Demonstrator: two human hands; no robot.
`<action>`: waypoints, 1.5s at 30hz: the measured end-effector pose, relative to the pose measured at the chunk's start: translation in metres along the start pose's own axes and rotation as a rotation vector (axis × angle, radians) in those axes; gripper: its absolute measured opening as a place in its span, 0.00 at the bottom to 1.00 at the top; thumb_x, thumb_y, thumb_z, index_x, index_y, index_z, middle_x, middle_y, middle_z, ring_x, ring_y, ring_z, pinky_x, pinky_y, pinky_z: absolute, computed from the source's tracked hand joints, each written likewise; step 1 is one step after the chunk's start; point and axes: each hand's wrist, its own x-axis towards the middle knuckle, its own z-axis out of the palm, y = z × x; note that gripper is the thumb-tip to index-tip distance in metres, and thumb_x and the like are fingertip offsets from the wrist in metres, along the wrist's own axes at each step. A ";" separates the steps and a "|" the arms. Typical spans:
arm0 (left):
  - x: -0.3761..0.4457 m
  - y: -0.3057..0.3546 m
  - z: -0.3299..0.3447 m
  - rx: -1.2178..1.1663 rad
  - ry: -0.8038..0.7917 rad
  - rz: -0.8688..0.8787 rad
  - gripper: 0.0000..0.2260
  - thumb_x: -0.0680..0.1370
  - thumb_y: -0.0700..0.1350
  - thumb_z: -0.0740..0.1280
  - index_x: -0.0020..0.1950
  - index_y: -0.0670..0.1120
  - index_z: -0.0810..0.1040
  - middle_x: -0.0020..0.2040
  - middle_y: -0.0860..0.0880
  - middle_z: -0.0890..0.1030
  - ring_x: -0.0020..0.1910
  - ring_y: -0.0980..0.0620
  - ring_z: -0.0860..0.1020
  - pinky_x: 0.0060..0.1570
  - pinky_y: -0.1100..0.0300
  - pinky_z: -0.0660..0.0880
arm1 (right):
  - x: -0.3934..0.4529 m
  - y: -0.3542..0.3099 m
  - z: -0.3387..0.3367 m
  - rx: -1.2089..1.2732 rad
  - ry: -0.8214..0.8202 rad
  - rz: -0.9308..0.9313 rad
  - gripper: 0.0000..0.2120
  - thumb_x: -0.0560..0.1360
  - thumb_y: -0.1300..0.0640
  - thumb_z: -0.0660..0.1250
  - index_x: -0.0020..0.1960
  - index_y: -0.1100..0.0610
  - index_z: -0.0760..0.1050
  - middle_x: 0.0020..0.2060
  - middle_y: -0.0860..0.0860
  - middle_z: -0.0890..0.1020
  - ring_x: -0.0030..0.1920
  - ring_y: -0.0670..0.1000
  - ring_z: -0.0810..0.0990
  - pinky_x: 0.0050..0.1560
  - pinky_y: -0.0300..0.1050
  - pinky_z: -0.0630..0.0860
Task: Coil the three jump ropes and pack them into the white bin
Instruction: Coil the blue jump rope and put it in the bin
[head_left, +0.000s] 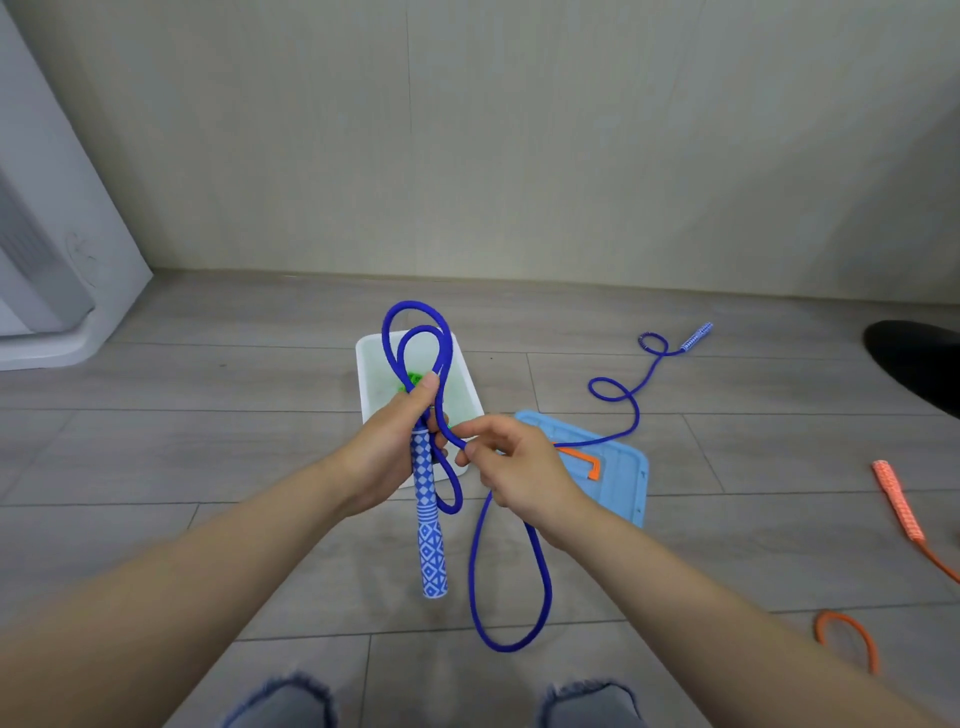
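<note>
My left hand (387, 452) grips the blue jump rope (480, 577) at the top of its blue-and-white patterned handle (428, 525), with two loops standing up above the thumb. My right hand (511, 467) pinches the same rope just to the right, and a long loop hangs down below it. The rest of the rope trails right across the floor to its second handle (696, 336). The white bin (370, 384) stands on the floor behind my hands, with a bit of green rope (413, 378) showing inside. An orange jump rope (896, 501) lies at the far right.
A light blue lid (621, 480) with an orange clip (584, 460) lies on the floor right of the bin. A white appliance (57, 244) stands at the left by the wall. A dark object (917, 361) sits at the right edge. My knees show at the bottom.
</note>
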 end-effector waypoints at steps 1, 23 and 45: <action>-0.001 0.000 -0.001 0.011 -0.017 0.007 0.22 0.76 0.57 0.67 0.60 0.42 0.74 0.50 0.41 0.77 0.46 0.46 0.75 0.51 0.52 0.74 | 0.001 0.002 0.001 -0.003 0.004 0.007 0.12 0.78 0.63 0.61 0.52 0.50 0.79 0.38 0.47 0.82 0.26 0.37 0.72 0.31 0.32 0.66; 0.011 0.012 -0.065 -0.590 0.330 -0.012 0.10 0.83 0.45 0.55 0.43 0.46 0.69 0.28 0.53 0.65 0.23 0.56 0.64 0.27 0.65 0.70 | -0.010 0.072 -0.087 -0.035 -0.225 0.401 0.16 0.79 0.52 0.62 0.35 0.58 0.73 0.28 0.51 0.70 0.31 0.51 0.69 0.38 0.42 0.70; -0.001 0.008 -0.014 0.088 0.001 -0.228 0.17 0.75 0.61 0.66 0.42 0.48 0.70 0.32 0.51 0.69 0.27 0.54 0.64 0.28 0.62 0.66 | 0.017 -0.003 -0.052 -0.037 0.069 0.091 0.11 0.78 0.52 0.65 0.38 0.55 0.74 0.28 0.48 0.72 0.27 0.46 0.66 0.30 0.40 0.66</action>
